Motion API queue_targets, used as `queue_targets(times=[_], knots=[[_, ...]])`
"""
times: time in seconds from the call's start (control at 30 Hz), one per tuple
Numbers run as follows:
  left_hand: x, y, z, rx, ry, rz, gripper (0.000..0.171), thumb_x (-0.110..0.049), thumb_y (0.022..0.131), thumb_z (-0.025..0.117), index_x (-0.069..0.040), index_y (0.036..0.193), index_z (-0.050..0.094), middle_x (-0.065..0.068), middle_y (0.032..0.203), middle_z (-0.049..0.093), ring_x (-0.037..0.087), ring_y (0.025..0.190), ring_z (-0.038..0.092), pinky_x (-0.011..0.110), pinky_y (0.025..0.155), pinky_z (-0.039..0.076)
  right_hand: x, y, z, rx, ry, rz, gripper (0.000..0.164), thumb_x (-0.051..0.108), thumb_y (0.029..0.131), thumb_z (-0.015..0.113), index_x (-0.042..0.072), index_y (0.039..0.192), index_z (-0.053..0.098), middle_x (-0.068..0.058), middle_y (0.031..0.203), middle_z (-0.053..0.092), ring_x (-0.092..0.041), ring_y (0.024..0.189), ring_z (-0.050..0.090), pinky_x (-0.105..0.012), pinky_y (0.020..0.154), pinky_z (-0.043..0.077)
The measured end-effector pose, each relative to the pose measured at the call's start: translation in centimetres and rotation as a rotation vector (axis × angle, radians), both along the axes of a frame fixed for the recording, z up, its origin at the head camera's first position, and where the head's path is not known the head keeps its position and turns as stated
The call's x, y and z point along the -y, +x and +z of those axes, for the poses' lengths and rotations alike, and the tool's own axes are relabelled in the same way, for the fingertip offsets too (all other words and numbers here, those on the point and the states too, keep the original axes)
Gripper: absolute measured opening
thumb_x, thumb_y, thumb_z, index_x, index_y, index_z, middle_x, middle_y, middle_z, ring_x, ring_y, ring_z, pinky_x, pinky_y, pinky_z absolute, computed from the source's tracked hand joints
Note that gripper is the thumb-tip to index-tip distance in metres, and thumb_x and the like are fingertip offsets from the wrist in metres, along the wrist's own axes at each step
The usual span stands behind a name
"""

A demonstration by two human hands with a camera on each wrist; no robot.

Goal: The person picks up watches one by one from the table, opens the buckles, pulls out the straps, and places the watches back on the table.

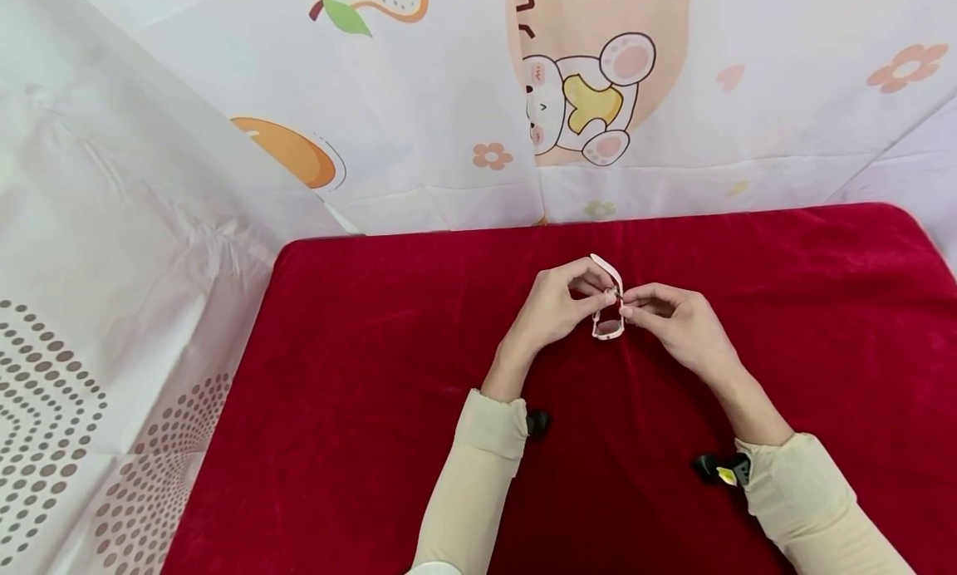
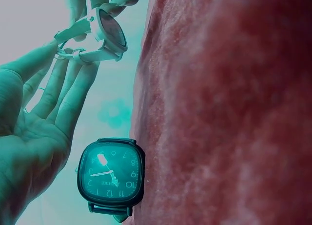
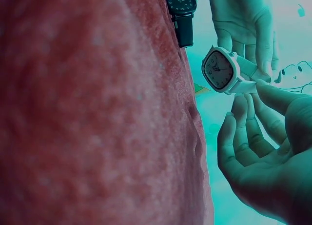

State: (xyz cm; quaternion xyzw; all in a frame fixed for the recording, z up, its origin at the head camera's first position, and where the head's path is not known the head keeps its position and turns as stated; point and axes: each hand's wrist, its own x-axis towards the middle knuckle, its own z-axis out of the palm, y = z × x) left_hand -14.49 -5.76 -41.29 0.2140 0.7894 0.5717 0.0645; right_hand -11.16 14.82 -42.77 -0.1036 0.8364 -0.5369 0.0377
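Observation:
A pale pink wristwatch [image 1: 609,329] with a rounded square case is held above the red cloth, between both hands. Its white dial [image 3: 218,70] with dark numerals faces outward in the right wrist view. The two strap ends [image 2: 73,54] come together in a loop at the fingertips. My left hand [image 1: 549,305] pinches the strap between thumb and fingers from the left. From the right, my right hand [image 1: 691,326] pinches the strap close to the left fingertips. The fingers partly cover where the strap ends meet.
Red velvety cloth [image 1: 359,375] covers the table, with a printed white curtain [image 1: 434,101] behind it. A black square-faced watch [image 2: 111,171] appears by the cloth's edge in both wrist views. Small black devices [image 1: 538,424] sit at the sleeve cuffs.

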Motion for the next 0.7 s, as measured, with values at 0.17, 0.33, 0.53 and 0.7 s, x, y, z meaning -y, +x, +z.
queue_targets(times=[0.17, 0.33, 0.53, 0.7], knots=[[0.13, -0.06, 0.1, -0.004, 0.007, 0.011, 0.012, -0.008, 0.09, 0.074, -0.009, 0.101, 0.069, 0.0, 0.094, 0.07, 0.007, 0.084, 0.067, 0.024, 0.078, 0.056, -0.03, -0.02, 0.05, -0.004, 0.013, 0.003, 0.019, 0.017, 0.091, 0.075, 0.008, 0.107, 0.073, -0.009, 0.091, 0.074, -0.017, 0.078, 0.069, -0.016, 0.064, 0.048], [0.2, -0.03, 0.09, -0.003, -0.005, 0.031, 0.012, -0.01, 0.09, 0.074, -0.01, 0.101, 0.069, -0.001, 0.095, 0.07, 0.006, 0.084, 0.067, 0.023, 0.076, 0.056, -0.01, 0.02, 0.16, -0.008, 0.022, 0.006, 0.019, 0.017, 0.091, 0.075, 0.008, 0.107, 0.072, -0.008, 0.091, 0.073, -0.018, 0.078, 0.068, -0.015, 0.066, 0.048], [0.24, 0.05, 0.14, 0.004, 0.001, 0.03, 0.012, -0.011, 0.09, 0.074, -0.01, 0.101, 0.069, -0.001, 0.096, 0.07, 0.007, 0.085, 0.068, 0.024, 0.075, 0.057, 0.01, 0.07, 0.21, -0.03, 0.034, 0.014, 0.018, 0.015, 0.091, 0.075, 0.007, 0.107, 0.073, -0.009, 0.093, 0.073, -0.018, 0.079, 0.069, -0.014, 0.066, 0.048], [0.26, 0.03, 0.16, -0.005, 0.018, 0.033, 0.012, -0.009, 0.09, 0.074, -0.009, 0.101, 0.069, 0.0, 0.096, 0.07, 0.007, 0.085, 0.068, 0.025, 0.076, 0.057, -0.03, 0.11, 0.21, -0.036, 0.035, 0.018, 0.018, 0.015, 0.091, 0.075, 0.008, 0.107, 0.073, -0.008, 0.093, 0.074, -0.016, 0.078, 0.068, -0.014, 0.065, 0.048]])
